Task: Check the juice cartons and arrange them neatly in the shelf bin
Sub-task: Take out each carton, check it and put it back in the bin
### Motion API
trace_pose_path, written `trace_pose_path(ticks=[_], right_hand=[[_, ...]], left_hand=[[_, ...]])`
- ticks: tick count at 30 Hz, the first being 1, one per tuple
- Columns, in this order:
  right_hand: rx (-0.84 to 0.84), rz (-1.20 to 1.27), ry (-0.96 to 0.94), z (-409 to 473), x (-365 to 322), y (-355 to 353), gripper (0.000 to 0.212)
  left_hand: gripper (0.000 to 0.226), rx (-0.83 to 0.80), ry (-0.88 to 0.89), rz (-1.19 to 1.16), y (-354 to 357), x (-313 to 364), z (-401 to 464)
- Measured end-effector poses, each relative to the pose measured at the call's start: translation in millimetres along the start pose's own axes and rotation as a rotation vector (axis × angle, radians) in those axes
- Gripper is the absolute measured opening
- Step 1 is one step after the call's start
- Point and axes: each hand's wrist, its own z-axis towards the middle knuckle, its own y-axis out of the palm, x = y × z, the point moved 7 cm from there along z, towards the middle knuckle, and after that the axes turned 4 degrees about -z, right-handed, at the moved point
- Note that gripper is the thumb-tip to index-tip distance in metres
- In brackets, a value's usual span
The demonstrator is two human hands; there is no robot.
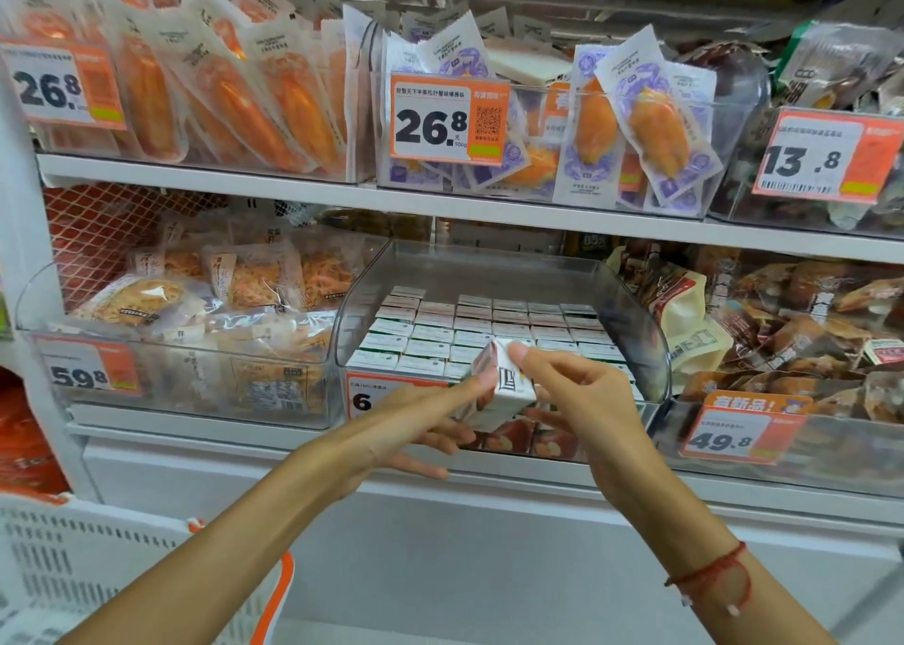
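Two hands (577, 400) hold one juice carton (504, 390).

A juice carton (506, 390) is held between the left hand (416, 424) and the right hand (582, 400), before the shelf bin (636, 312). Rows of cartons (479, 331) are packed in the bin. Snack bins are set left (171, 400) and right (831, 444) of it.

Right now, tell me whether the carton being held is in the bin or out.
Out. Both hands, left hand and right hand, hold the carton tilted before the clear bin.
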Motion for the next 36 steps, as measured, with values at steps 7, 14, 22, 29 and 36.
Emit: trace_pose_path(ticks=[7, 14, 22, 29, 36], right_hand=[[-0.064, 0.09, 0.179, -2, 8, -1, 0.024], [-0.084, 0.067, 0.236, -1, 12, 1, 0.049], [-0.138, 0.007, 0.176, 1, 8, 4, 0.052], [-0.159, -0.026, -0.102, -3, -14, 8, 0.033], [-0.136, -0.005, -0.269, -12, -27, 14, 0.027]], left_hand=[[0.062, -0.009, -0.011, 0.005, 4, 7, -3], [0.071, -0.042, -0.11, -0.176, 9, -7, 3], [0.067, -0.024, -0.053, -0.213, 7, -4, 3], [0.07, 0.499, 0.448, 0.037, -7, 38, -16], [0.086, 0.71, 0.713, 0.343, 2, 56, -37]])
